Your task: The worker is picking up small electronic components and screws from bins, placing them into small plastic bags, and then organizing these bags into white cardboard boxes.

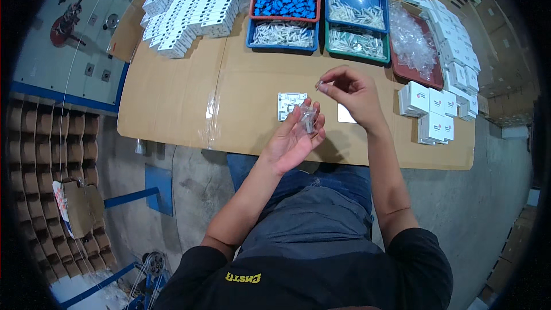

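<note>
Left hand (293, 140) cupping a clear plastic bag (308, 119); right hand (353, 89) pinching a small pin-like part (318, 84) above the cardboard-covered surface (189, 97), near a white square plate (291, 105).

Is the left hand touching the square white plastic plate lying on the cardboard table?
Apart: the head view shows the left hand raised, holding a small clear plastic bag, beside the square white plastic plate.

Head-worn fisheye, looking straight down
</note>
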Tool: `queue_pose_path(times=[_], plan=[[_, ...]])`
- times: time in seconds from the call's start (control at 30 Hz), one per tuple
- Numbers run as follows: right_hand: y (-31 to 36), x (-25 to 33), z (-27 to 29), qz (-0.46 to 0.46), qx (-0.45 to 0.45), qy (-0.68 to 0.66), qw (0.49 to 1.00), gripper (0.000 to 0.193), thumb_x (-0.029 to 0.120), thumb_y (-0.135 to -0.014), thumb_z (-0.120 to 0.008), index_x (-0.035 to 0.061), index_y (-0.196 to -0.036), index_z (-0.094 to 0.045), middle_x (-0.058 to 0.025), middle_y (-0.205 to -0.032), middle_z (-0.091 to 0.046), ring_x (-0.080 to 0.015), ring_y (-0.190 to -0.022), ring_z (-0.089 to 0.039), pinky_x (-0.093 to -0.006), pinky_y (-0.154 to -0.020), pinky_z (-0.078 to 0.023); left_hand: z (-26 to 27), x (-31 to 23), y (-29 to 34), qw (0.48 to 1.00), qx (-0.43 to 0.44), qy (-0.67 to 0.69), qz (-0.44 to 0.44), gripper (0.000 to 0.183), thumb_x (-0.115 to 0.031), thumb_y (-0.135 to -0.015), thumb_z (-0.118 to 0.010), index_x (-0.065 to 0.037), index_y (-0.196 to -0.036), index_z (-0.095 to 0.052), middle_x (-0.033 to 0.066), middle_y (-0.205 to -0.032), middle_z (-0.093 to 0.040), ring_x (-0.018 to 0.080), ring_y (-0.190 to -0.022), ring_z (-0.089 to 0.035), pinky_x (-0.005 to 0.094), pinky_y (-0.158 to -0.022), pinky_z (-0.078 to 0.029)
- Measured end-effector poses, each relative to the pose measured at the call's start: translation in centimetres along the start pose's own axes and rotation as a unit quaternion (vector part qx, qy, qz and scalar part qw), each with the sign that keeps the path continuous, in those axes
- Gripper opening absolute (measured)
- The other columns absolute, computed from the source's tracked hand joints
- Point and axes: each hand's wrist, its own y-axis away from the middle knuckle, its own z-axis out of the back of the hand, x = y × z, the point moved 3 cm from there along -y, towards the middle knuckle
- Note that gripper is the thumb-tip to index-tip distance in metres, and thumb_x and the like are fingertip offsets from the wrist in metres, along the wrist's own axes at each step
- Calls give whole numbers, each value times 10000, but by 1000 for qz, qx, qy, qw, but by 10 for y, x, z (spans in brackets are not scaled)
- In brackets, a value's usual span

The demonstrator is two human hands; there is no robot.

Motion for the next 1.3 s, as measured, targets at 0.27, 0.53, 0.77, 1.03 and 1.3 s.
queue_pose_path(times=[0.27,0.53,0.77,1.03,1.3], plan=[[19,26,-24,-36,99,130,986,134,81,-905,-740,20,-1024,-724,-10,-914,-721,-35,-694,-614,-188,-601,-441,3,2,6,1000,8,-26,-12,378,-347,-999,-653,-125,-1295,-577,55,-1225,-641,200,-1181,-598,401,-1018,-483],[22,29,-32,14,121,132,984,114,63,-900,-720,37,-1009,-740,-25,-931,-697,-57,-680,-609,-212,-590,-427,2,4,11,1000,0,-17,-16,400,-397,-1000,-642,-125,-1286,-578,42,-1242,-650,191,-1165,-607,413,-1045,-462],[23,41,-28,67,143,150,976,110,28,-894,-714,21,-1002,-736,-25,-976,-686,-59,-746,-568,-215,-612,-424,-18,3,14,999,21,-41,-29,449,-487,-1006,-597,-118,-1263,-608,43,-1196,-662,174,-1134,-614,422,-1039,-464],[25,46,-29,91,202,158,962,58,12,-890,-714,7,-947,-725,-46,-1035,-635,-100,-815,-590,-226,-631,-442,-8,-8,15,955,-65,-268,-109,588,-566,-1063,-392,-64,-1298,-588,62,-1195,-660,186,-1137,-609,378,-1018,-462],[19,31,-28,21,202,97,974,65,38,-890,-731,8,-944,-714,-33,-988,-607,-95,-866,-588,-230,-648,-445,-11,-5,14,937,-41,-327,-116,595,-526,-1092,-327,-23,-1295,-571,89,-1153,-672,210,-1048,-664,381,-971,-495]])
